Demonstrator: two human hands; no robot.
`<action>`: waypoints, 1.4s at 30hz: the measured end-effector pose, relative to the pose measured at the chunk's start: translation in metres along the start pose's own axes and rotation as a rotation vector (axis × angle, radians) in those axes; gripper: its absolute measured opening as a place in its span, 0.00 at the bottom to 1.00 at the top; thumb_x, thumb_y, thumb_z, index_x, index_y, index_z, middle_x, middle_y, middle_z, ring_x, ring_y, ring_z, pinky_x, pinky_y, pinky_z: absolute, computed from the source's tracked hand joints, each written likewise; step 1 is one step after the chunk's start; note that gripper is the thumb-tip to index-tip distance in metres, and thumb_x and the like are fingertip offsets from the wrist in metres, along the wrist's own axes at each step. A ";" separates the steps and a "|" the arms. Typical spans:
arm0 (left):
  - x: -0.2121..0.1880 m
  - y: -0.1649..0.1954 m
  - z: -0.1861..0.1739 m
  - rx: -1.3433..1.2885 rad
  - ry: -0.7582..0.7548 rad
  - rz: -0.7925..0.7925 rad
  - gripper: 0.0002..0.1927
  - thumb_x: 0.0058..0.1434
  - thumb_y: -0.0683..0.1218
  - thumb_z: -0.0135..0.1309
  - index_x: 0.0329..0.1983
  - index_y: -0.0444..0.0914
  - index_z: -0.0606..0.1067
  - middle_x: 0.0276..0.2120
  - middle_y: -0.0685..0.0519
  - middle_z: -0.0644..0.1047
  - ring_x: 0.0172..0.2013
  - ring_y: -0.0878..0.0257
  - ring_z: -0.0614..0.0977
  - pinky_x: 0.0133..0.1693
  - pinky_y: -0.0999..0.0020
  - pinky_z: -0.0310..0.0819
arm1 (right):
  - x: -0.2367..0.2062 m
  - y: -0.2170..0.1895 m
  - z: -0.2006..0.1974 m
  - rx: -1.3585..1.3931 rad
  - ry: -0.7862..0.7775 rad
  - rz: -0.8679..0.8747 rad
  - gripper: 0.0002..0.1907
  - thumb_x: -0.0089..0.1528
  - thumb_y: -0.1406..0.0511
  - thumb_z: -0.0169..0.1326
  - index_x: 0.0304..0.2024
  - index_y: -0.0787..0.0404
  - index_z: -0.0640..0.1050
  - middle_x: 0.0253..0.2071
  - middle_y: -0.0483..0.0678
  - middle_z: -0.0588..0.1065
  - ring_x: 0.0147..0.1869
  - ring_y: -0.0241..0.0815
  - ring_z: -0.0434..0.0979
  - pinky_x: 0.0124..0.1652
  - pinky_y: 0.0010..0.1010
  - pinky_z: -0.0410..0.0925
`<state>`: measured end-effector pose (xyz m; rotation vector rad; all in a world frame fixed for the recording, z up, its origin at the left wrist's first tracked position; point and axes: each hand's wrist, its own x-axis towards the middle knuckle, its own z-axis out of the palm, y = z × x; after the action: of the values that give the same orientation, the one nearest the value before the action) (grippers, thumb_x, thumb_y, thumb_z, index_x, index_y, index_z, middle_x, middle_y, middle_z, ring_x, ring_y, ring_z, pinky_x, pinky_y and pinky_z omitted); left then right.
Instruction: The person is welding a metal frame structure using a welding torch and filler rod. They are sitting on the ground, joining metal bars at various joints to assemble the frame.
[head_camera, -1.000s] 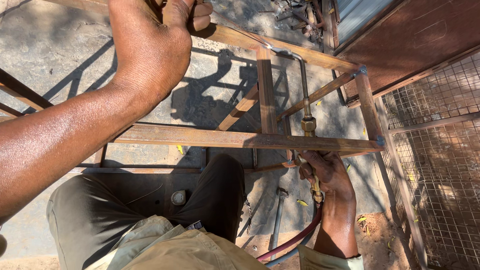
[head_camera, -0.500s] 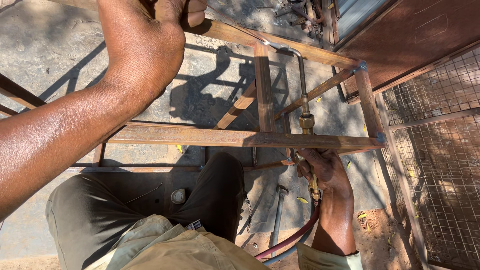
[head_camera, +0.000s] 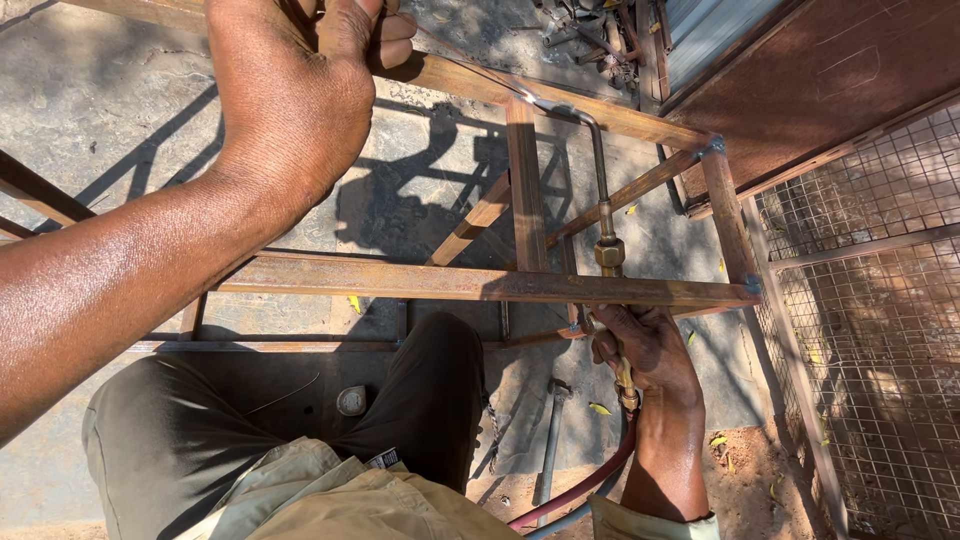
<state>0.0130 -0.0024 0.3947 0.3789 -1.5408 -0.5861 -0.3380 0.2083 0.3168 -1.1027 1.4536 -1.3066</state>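
A rusty rectangular steel-tube frame (head_camera: 440, 282) fills most of the view, its bars crossing over a sunlit concrete floor (head_camera: 110, 120). To the right stands a grey wire-mesh panel (head_camera: 880, 330) in a metal border. The person's olive trouser legs (head_camera: 300, 420) show beneath the near bar.

The left forearm reaches in from the lower left, rising diagonally across the frame, wrist straight, back of the hand towards the camera. The left hand (head_camera: 300, 90) is curled closed near the far bar, its fingers (head_camera: 395, 40) folded in around a thin metal filler rod (head_camera: 470, 70) that runs from the fist towards the joint where the upright tube meets the far bar.

The right forearm comes up from the bottom edge, nearly vertical. The right hand (head_camera: 645, 350) sits just below the near bar, fingers wrapped tight around the handle of a brass gas torch (head_camera: 605, 230). The torch's slim neck passes up over the near bar and bends at its tip onto the same joint. A dark red hose (head_camera: 590, 490) trails from the handle down beside the wrist.
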 end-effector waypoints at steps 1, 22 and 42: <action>0.000 0.001 -0.001 -0.014 -0.001 -0.013 0.07 0.78 0.34 0.42 0.48 0.30 0.72 0.38 0.45 0.79 0.44 0.59 0.87 0.45 0.64 0.86 | -0.001 0.000 0.001 0.002 0.014 -0.001 0.05 0.64 0.67 0.60 0.38 0.64 0.80 0.16 0.45 0.70 0.14 0.33 0.63 0.19 0.30 0.61; 0.006 0.007 0.002 -0.104 0.043 -0.099 0.06 0.79 0.33 0.45 0.43 0.32 0.68 0.38 0.48 0.77 0.42 0.61 0.87 0.45 0.68 0.90 | 0.007 0.002 -0.002 -0.075 0.022 0.058 0.08 0.65 0.66 0.59 0.37 0.66 0.82 0.14 0.45 0.70 0.13 0.32 0.62 0.17 0.29 0.60; 0.005 -0.004 0.004 0.001 0.077 -0.142 0.06 0.78 0.35 0.47 0.42 0.31 0.72 0.37 0.48 0.81 0.42 0.62 0.89 0.42 0.69 0.88 | 0.010 -0.002 0.004 -0.029 0.037 0.070 0.08 0.63 0.65 0.61 0.36 0.64 0.81 0.15 0.44 0.70 0.13 0.32 0.62 0.16 0.27 0.59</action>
<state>0.0082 -0.0082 0.3961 0.5093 -1.4488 -0.6735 -0.3365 0.1973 0.3185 -1.0424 1.5291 -1.2668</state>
